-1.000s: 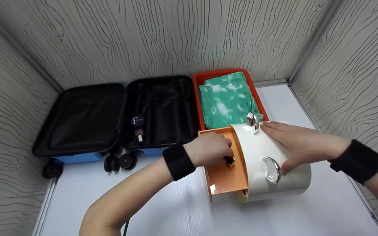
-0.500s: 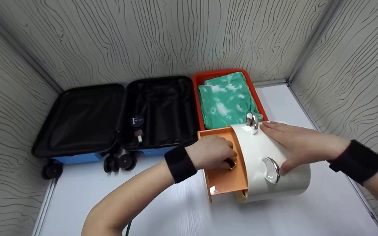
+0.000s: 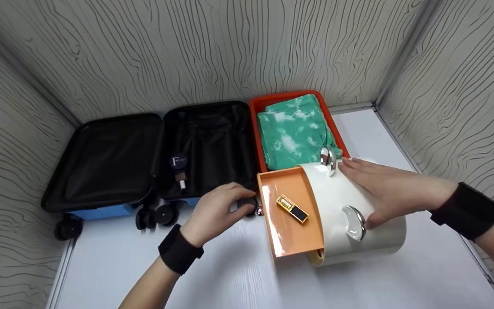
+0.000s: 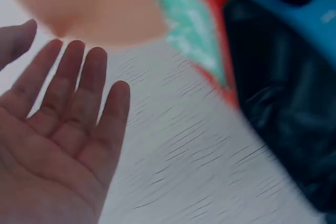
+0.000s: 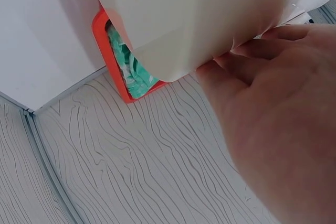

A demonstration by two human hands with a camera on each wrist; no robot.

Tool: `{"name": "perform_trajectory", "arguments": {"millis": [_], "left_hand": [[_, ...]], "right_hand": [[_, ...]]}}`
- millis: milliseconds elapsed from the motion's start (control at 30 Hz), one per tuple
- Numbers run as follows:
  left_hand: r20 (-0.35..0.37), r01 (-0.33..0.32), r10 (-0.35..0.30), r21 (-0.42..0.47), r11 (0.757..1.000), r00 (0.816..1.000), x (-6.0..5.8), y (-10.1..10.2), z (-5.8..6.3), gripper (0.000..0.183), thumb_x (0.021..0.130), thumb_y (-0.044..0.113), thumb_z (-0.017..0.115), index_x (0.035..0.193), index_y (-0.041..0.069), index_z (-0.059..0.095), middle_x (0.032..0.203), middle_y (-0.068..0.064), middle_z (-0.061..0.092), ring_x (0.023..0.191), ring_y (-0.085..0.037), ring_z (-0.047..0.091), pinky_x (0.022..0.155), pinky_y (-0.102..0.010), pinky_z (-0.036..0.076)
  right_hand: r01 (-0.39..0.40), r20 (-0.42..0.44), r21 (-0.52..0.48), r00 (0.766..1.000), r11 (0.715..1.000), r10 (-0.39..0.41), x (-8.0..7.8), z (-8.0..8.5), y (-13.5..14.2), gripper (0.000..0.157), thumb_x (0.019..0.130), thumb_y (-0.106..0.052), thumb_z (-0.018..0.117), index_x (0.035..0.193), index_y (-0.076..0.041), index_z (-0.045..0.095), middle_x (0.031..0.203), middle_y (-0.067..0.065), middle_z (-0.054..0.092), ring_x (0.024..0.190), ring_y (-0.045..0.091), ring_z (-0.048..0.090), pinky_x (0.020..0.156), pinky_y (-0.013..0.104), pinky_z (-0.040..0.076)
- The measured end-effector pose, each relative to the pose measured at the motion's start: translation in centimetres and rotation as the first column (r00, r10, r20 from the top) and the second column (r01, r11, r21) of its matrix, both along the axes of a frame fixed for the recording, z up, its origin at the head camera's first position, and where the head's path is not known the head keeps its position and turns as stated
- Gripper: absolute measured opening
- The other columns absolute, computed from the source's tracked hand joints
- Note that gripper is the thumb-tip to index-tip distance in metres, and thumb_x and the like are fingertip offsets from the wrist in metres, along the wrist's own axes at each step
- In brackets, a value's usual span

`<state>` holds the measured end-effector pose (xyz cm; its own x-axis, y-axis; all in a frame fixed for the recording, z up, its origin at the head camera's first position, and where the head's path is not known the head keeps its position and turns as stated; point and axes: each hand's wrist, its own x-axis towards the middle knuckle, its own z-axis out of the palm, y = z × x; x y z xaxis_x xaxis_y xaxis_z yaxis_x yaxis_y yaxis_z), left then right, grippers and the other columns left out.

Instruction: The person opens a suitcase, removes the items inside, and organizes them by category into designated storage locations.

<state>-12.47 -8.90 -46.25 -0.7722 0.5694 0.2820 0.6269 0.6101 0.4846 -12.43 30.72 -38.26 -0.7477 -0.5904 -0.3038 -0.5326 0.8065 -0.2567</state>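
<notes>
A white rounded case (image 3: 347, 206) with shiny silver crescent trims lies on the table, its orange drawer (image 3: 290, 240) pulled out to the left. Inside the drawer is a gold-and-black lipstick tube (image 3: 292, 209). My right hand (image 3: 390, 189) rests on top of the case, fingers spread, the thumb by the lower crescent. My left hand (image 3: 217, 212) holds nothing; its fingertips are close to the small silver knob (image 3: 259, 210) on the drawer front. In the left wrist view the fingers (image 4: 92, 82) of that hand are extended toward the blurred drawer.
A black-lined blue suitcase (image 3: 212, 141) lies spread at the back left, holding a round dark container (image 3: 179, 161) and a small bottle with a white cap (image 3: 181, 180). Behind the case stands a red bin (image 3: 255, 128) with folded green-and-white cloth (image 3: 292, 128). Patterned walls enclose the table.
My left hand has let go of the lipstick tube in the drawer and moved out to the left, past the drawer front. The right hand has stayed on the case.
</notes>
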Motion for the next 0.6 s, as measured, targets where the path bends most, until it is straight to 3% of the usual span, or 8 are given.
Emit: {"name": "perform_trajectory", "arguments": {"millis": [133,267,400,600], "left_hand": [[0.152,-0.074,0.064,0.064,0.995,0.986,1.8,-0.7,-2.7,0.033,0.097,0.033,0.073,0.126,0.017,0.071,0.114,0.006,0.069,0.101,-0.009,0.065,0.085,-0.034,0.055],[0.230,-0.124,0.086,0.155,0.980,0.969,2.9,-0.1,-4.1,0.038,0.098,0.038,0.071,0.130,0.018,0.069,0.116,0.006,0.069,0.103,-0.010,0.065,0.087,-0.035,0.055],[0.266,-0.143,0.082,0.220,0.965,0.960,3.2,1.1,-4.5,0.039,0.097,0.040,0.072,0.130,0.020,0.068,0.113,0.010,0.067,0.102,-0.008,0.064,0.086,-0.033,0.054],[0.296,-0.176,0.084,0.298,0.938,0.952,2.8,2.3,-4.5,0.024,0.097,0.030,0.074,0.119,0.019,0.072,0.107,0.010,0.068,0.096,-0.006,0.065,0.083,-0.029,0.055]], "right_hand": [[-0.002,-0.006,0.023,1.000,1.000,0.002,0.3,-0.1,-0.1,0.134,0.061,-0.052,0.091,0.159,0.006,0.021,0.165,0.026,0.019,0.151,0.046,0.020,0.118,0.061,0.022],[0.007,-0.021,0.059,1.000,0.998,-0.006,0.4,-0.3,-0.2,0.141,0.057,-0.058,0.092,0.159,0.007,0.020,0.165,0.027,0.018,0.151,0.046,0.019,0.119,0.061,0.022],[0.013,-0.026,0.080,1.000,0.997,-0.011,0.4,-0.4,-0.3,0.142,0.057,-0.056,0.093,0.159,0.009,0.019,0.165,0.028,0.019,0.151,0.045,0.020,0.119,0.059,0.024],[0.004,-0.029,0.070,1.000,0.998,-0.002,0.2,-0.4,-0.5,0.140,0.057,-0.054,0.094,0.158,0.009,0.021,0.164,0.028,0.021,0.150,0.046,0.022,0.118,0.058,0.025]]}}
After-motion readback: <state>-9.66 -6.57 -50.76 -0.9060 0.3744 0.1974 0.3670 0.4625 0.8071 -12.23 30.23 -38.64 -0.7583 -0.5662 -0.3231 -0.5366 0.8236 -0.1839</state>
